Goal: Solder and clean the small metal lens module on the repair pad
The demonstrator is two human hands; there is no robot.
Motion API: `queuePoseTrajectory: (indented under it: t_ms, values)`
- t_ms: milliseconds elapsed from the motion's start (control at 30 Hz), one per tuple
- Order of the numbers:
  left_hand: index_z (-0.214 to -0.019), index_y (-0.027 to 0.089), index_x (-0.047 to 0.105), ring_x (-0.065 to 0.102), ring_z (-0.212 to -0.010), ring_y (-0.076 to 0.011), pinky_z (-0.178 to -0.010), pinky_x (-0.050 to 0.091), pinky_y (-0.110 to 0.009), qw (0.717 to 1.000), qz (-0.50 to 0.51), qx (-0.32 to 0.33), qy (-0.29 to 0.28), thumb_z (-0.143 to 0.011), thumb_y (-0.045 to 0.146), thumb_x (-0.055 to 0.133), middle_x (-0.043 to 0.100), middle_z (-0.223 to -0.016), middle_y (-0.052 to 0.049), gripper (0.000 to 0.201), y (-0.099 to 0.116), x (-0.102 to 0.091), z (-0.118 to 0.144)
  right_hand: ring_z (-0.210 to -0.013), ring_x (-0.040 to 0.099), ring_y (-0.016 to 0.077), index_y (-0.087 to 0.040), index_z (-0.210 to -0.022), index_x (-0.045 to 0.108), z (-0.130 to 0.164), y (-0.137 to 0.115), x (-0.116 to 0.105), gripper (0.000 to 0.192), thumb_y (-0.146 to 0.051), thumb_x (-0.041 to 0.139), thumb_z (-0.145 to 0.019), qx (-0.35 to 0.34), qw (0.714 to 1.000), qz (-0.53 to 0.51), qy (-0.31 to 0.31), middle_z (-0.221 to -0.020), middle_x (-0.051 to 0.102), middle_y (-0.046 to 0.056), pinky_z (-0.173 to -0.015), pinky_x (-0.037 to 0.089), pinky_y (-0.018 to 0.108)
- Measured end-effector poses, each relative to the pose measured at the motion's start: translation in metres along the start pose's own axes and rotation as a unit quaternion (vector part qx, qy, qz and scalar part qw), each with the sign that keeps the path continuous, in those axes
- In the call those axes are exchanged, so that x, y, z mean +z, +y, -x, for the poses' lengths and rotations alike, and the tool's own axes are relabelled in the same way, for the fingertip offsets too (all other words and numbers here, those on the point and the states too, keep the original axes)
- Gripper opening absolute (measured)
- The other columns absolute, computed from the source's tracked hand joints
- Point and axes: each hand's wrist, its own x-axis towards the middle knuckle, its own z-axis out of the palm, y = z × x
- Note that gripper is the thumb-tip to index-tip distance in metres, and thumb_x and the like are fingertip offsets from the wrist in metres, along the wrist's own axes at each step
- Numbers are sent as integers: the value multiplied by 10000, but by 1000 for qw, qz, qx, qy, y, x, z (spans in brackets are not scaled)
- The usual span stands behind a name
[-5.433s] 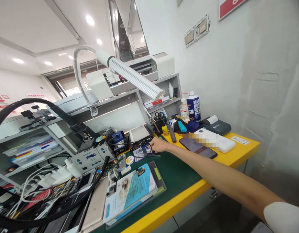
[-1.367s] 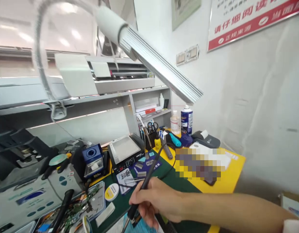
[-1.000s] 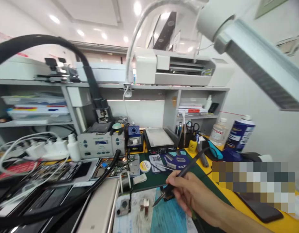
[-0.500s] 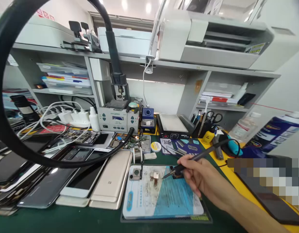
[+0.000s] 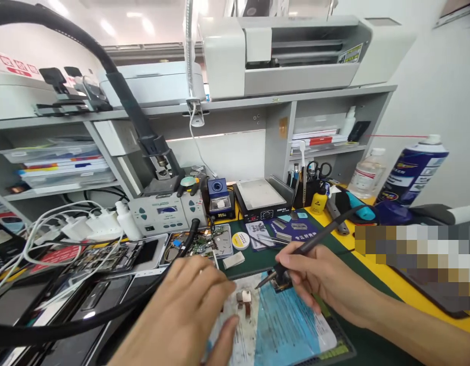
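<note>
My right hand (image 5: pixel 319 277) grips a black soldering iron (image 5: pixel 315 243) like a pen, with its tip pointed left and hovering just right of a small metal part (image 5: pixel 243 298) on the white and blue work mat (image 5: pixel 284 330). My left hand (image 5: pixel 185 310) reaches in from the lower left, fingers curled over the mat's left side beside that part. It hides whatever lies under it, and I cannot tell if it holds anything.
Behind the mat stand a grey rework station (image 5: pixel 162 213), a blue soldering unit (image 5: pixel 218 195), a black hot plate (image 5: pixel 262 195), a tool cup (image 5: pixel 309 185) and a spray can (image 5: pixel 414 170). Phones (image 5: pixel 105 284), white chargers (image 5: pixel 86 226) and a thick black hose (image 5: pixel 86 315) crowd the left.
My right hand picked up the soldering iron from the back of the bench and brought it to the mat. My left hand has just come into view over the mat's left side.
</note>
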Motion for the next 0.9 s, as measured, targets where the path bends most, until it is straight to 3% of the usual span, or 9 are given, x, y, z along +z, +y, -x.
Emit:
queuePoseTrajectory:
  t_ms: [100,267,433,900]
  values:
    - [-943,241,694,615,-900,-216,-869,519,-402,998,36,-1,-53,-778,284,717,695,-914,6,172,4,10,-17,-357,504,79,-178,-819,588,0,0,-1,290,-418,750,-839,13,1000,-7,-4,-559,535,-65,-315,414,171]
    - [-899,232,699,582,-896,-234,-850,482,-433,994,66,-29,-87,-775,316,716,671,-895,-5,151,4,24,-15,-351,512,82,-181,-801,586,0,-3,-3,254,-382,734,-848,33,999,-25,-12,-544,536,-63,-308,396,162]
    - [-923,245,691,555,-882,-232,-804,449,-420,995,58,-30,-82,-870,374,639,654,-871,-14,148,2,29,-10,-347,516,83,-175,-825,622,0,0,-5,244,-385,746,-847,35,999,-32,-19,-538,543,-59,-317,417,163]
    - [-930,258,669,547,-844,-204,-731,395,-381,995,80,-37,-45,-886,307,635,668,-867,23,74,2,41,-2,-355,573,105,-163,-822,624,-2,-3,-1,278,-398,772,-819,56,998,-22,-10,-580,655,-6,-295,431,149]
